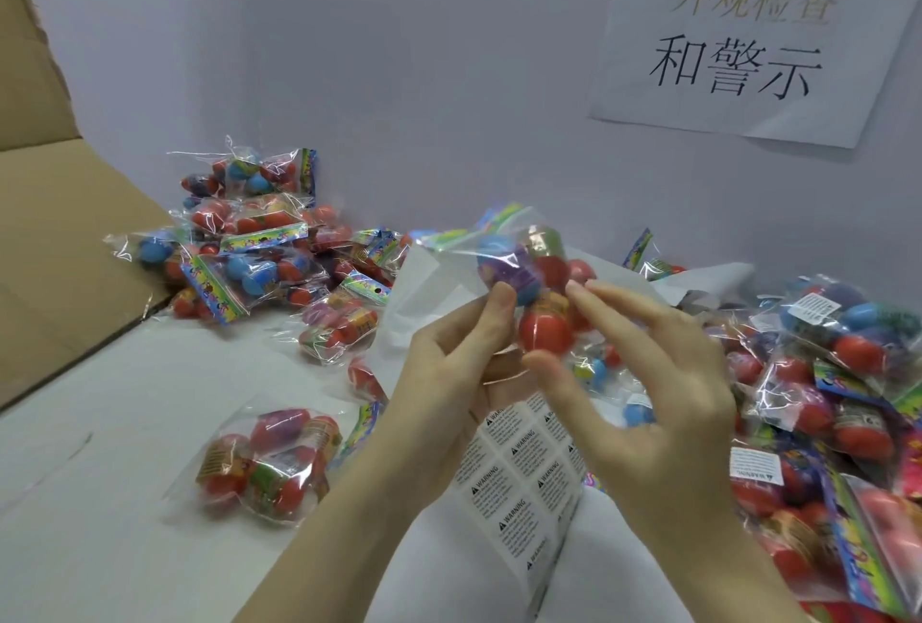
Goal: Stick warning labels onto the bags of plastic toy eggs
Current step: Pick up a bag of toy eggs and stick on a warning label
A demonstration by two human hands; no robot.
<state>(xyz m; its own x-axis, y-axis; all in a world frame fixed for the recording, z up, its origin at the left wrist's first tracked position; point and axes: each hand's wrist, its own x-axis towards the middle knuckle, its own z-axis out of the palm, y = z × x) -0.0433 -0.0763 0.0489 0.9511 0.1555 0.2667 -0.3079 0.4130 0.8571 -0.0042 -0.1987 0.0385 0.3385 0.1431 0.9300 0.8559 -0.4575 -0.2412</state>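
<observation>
This is a packing and inspection station in a small factory or warehouse. At two o'clock a printed paper sign (753, 39) in Chinese characters hangs on the plain wall (399, 49). An opened cardboard carton (55, 233) stands at nine o'clock. Heaps of identical clear bags of toy eggs (259, 243) lie at eleven o'clock, and more bags (838, 373) at three o'clock, on a white surface (100, 498). A sheet of warning labels (519, 478) lies at six o'clock.
</observation>
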